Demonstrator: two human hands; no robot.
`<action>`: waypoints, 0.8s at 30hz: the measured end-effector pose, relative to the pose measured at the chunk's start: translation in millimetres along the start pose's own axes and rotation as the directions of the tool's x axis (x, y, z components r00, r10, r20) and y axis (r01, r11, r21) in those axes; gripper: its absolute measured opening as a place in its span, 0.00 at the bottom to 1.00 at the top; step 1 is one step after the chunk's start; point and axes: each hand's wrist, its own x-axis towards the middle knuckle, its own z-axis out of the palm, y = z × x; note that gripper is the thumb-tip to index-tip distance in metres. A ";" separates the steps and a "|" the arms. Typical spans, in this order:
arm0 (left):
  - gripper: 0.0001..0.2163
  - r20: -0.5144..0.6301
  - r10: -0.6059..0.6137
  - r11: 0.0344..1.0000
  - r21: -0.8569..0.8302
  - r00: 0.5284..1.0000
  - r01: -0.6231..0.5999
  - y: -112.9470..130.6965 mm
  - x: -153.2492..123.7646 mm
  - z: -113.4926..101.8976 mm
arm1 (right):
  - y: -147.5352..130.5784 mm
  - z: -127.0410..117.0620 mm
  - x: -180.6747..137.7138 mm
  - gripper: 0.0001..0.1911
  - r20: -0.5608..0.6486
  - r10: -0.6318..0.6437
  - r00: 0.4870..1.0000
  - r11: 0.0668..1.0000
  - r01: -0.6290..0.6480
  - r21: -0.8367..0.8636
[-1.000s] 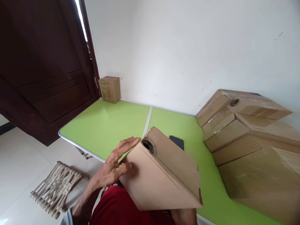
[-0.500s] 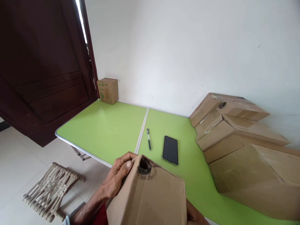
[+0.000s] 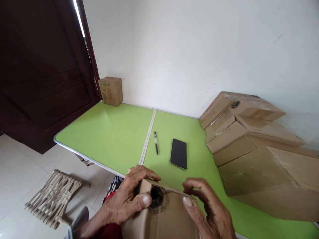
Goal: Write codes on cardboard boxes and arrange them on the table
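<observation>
Close in front of me at the bottom of the head view is a cardboard box [image 3: 171, 217] with a dark, ragged round hole near its upper edge. My left hand [image 3: 131, 196] grips its left upper corner, thumb beside the hole and fingers over the far edge. At the upper right corner, my right hand [image 3: 209, 209] has its thumb on the front face and its fingers curled over the edge, partly apart. The box's lower part lies outside the view. Beyond it, a pen [image 3: 156, 143] and a black smartphone [image 3: 178, 153] lie on the green table [image 3: 107, 132].
Stacked cardboard boxes [image 3: 249, 166] fill the table's right side by the wall. A small printed carton [image 3: 111, 91] stands at the far left corner, near a dark door [image 3: 45, 73]. A woven stool [image 3: 54, 197] is on the floor at left.
My right hand has come up from beside the box to its upper right edge. My left hand has shifted its grip, with the thumb now by the hole. The view has moved slightly.
</observation>
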 end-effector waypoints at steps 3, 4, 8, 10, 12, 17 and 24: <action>0.29 0.053 0.000 1.000 0.025 0.999 -0.001 3.7 3.6 2.9 | -22.6 -2.2 10.1 0.25 0.005 -0.170 0.985 0.972 0.169 -0.162; 0.29 0.055 -0.002 1.000 0.028 0.998 0.000 3.5 2.9 2.9 | -30.3 -1.4 11.9 0.24 0.064 -0.201 0.977 0.964 0.209 -0.165; 0.30 0.030 0.043 0.999 0.027 0.999 -0.044 2.9 -5.8 1.6 | -49.0 5.5 14.4 0.08 0.231 -0.226 0.946 0.966 0.248 -0.069; 0.28 -0.005 0.047 0.998 0.045 0.999 -0.046 6.6 -8.9 1.9 | -52.0 10.7 14.5 0.05 0.211 -0.233 0.949 0.965 0.253 -0.072; 0.20 -0.036 0.018 0.998 0.064 0.999 -0.016 12.8 -9.3 3.1 | -54.1 15.4 14.1 0.04 0.198 -0.225 0.954 0.966 0.245 -0.085; 0.16 -0.084 0.093 0.995 0.048 0.992 -0.089 21.6 -6.1 5.0 | -56.3 8.8 16.8 0.05 0.277 -0.129 0.952 0.992 0.126 0.029; 0.24 -0.007 0.231 0.971 0.070 0.973 -0.230 3.3 -6.6 0.1 | 4.6 28.4 95.0 0.18 0.227 0.190 0.955 0.979 -0.167 -0.118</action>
